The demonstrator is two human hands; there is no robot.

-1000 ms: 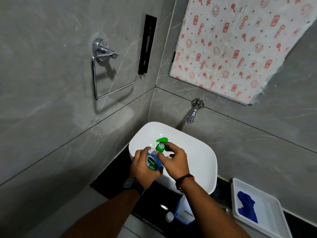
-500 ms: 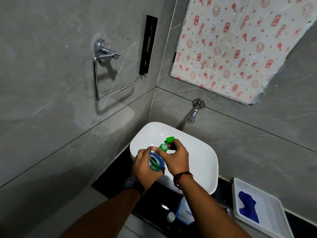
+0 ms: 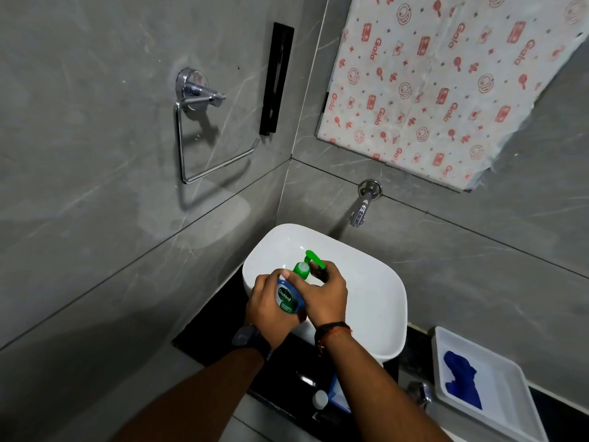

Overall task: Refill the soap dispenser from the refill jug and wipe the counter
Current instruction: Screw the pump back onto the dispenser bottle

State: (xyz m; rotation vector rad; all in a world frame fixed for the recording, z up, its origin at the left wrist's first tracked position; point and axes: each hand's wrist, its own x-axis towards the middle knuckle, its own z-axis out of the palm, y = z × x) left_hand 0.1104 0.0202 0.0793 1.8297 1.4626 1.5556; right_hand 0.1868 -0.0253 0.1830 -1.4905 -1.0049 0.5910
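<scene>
While both hands work above the white wash basin point(image 3: 387, 317), I see the soap dispenser point(image 3: 288, 298) held over the near-left part of the bowl, tilted with its top pointing away from the camera. It is a blue Dettol bottle with a green label band. The left hand point(image 3: 266, 311) grips the body of the bottle, with the fingers wrapped round it from the left side. The right hand point(image 3: 326, 296) has its fingers curled round the green pump point(image 3: 302, 267) at the neck, and the green nozzle sticks out just above the knuckles. I cannot tell if the pump is screwed tight or loose.

On the left wrist there is a dark watch point(image 3: 251, 341), and on the right wrist a dark and orange thread band point(image 3: 333, 330).

On the black counter point(image 3: 207, 333) in front of the basin stands the refill jug point(image 3: 338, 398), mostly hidden under the right forearm; only its white cap point(image 3: 319, 399) and a bit of blue and white body show. To the right, a white tray point(image 3: 516, 397) holds a crumpled blue cloth point(image 3: 462, 381).

On the grey tiled wall, a chrome tap point(image 3: 361, 208) hangs over the far edge of the basin, a chrome towel ring point(image 3: 204, 129) is on the left, and a white sheet with red print point(image 3: 430, 84) hangs at the upper right.
</scene>
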